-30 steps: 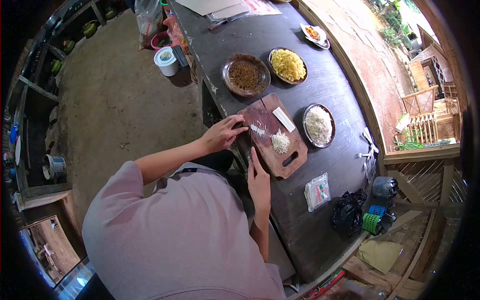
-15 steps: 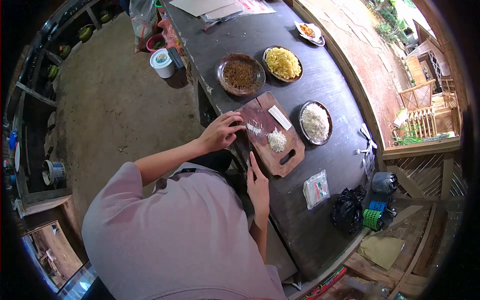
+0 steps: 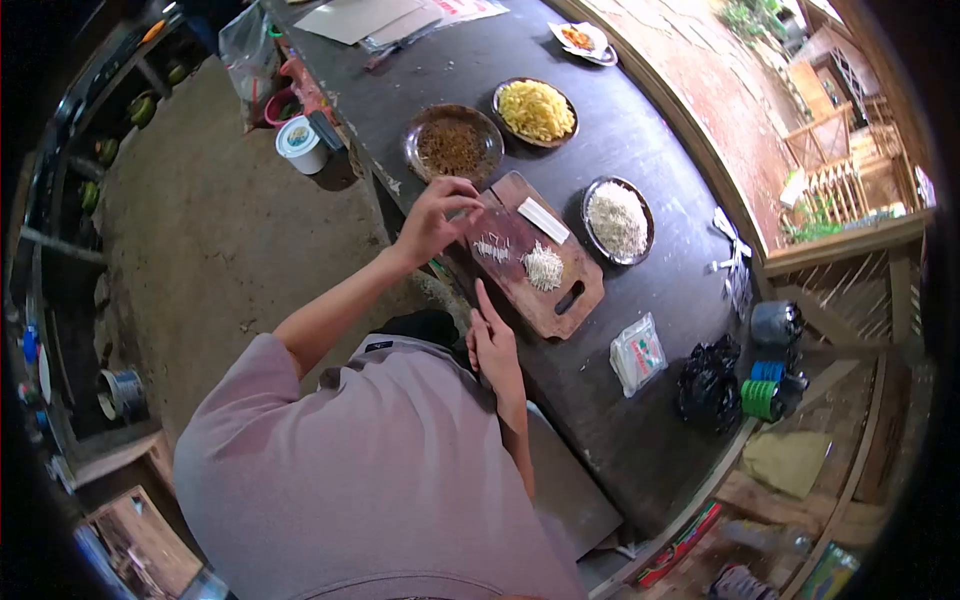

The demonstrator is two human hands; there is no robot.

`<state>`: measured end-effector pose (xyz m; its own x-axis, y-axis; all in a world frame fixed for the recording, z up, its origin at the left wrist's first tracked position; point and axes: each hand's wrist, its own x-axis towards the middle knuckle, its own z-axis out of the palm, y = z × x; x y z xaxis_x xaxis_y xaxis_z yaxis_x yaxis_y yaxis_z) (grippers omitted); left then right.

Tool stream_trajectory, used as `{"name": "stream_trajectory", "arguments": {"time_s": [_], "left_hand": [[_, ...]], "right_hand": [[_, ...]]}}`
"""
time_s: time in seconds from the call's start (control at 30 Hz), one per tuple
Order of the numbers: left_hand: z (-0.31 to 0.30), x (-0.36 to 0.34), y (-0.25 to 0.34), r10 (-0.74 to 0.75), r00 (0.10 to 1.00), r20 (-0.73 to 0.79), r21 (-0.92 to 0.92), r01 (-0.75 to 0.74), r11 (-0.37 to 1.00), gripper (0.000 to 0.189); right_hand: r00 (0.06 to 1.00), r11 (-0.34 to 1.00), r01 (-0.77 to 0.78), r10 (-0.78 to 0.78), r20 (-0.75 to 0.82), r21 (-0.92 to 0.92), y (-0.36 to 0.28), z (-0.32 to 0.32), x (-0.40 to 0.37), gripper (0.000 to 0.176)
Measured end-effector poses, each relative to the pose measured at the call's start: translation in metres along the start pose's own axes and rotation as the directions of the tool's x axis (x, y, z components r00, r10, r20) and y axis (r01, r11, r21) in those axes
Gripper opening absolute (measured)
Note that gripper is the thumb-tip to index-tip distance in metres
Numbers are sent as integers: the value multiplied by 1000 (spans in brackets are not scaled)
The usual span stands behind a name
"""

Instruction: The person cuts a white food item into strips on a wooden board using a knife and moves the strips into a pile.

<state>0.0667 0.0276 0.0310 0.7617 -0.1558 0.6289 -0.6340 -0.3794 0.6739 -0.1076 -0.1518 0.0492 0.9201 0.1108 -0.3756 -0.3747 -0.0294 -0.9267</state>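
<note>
Over the near left edge of the wooden cutting board (image 3: 558,312), my left hand (image 3: 435,222) is raised, fingers bent and slightly apart, holding nothing I can see. My right hand (image 3: 494,350) is beside the board's near edge, closed around a knife with the index finger stretched forward; the dark blade barely shows. On the board lie thin white cut strips (image 3: 491,249), a heap of white shreds (image 3: 543,268) and a white block (image 3: 543,219), apparently scored lengthwise.
Around the board stand a plate of brown crumbly food (image 3: 452,146), a bowl of yellow pieces (image 3: 536,111) and a bowl of pale shreds (image 3: 617,219). A plastic packet (image 3: 637,355), a black bag (image 3: 709,382) and forks (image 3: 731,255) lie to the right. A white bucket (image 3: 301,146) stands left.
My left hand has lifted off the white strips and moved up and left. My right hand has drawn back from the board with the knife. The whole view has shifted slightly.
</note>
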Motion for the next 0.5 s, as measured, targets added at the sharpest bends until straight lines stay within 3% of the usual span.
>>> {"name": "stream_trajectory", "arguments": {"time_s": [0.23, 0.43, 0.5], "left_hand": [[-9, -4, -10, -22, 1000, 11, 89, 21, 996, 21], [-3, -3, -16, 16, 997, 73, 93, -23, 995, 23], [1, 4, -14, 35, 994, 107, 85, -44, 995, 23]], "right_hand": [[998, 999, -48, 48, -35, 5, 6, -12, 5, 50], [950, 996, -78, 63, -306, -36, 3, -43, -25, 51], [943, 996, -81, 68, -324, -27, -1, -37, -26, 51]]}}
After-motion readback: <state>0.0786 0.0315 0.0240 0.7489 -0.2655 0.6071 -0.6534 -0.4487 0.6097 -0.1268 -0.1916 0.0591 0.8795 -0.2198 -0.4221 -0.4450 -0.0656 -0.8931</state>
